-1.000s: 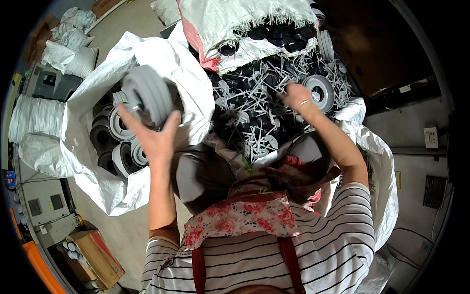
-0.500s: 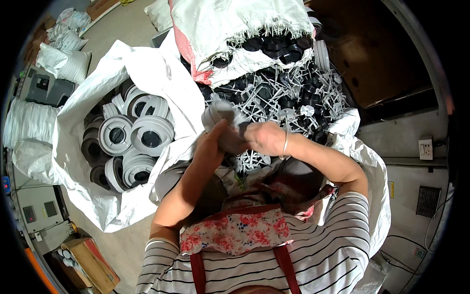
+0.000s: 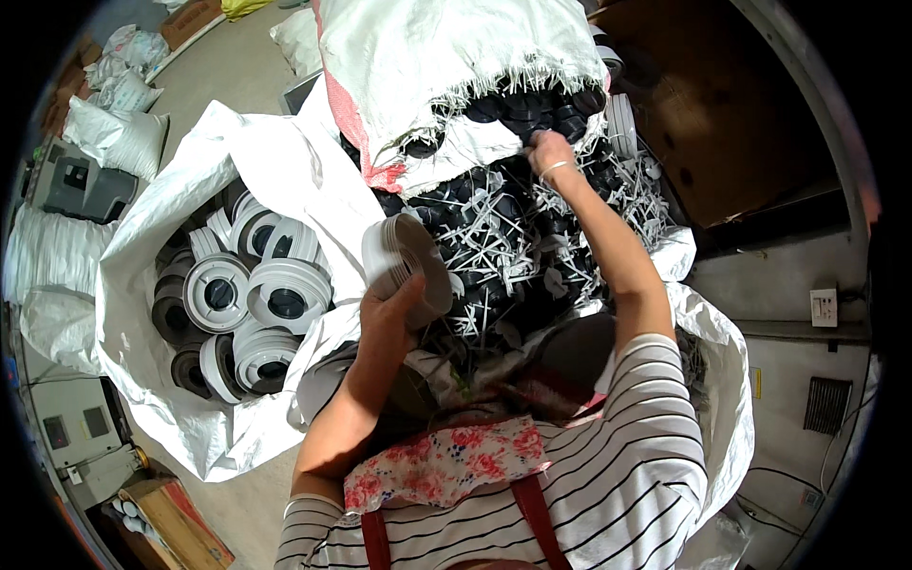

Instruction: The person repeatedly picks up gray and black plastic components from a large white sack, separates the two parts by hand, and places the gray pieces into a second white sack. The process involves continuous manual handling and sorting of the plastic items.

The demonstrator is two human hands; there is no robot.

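A light grey round plastic housing, ring-shaped and slightly blurred, is gripped at its near rim by my left hand. It is tilted over the near left part of the pile. My right hand reaches out to the far side, its fingers curled at the black round plastic caps in the torn mouth of a white woven sack. Whatever those fingers hold is hidden. Between my arms lies a heap of black caps and thin white plastic sprues.
On the left stands an open white sack full of grey ring housings with black centres. A brown carton sits far right. Another white sack is at my right side. Filled bags lie far left.
My hands were together on the housing and are now apart. The right has gone up and away to the sack's mouth; the left keeps the housing, lower and slightly left.
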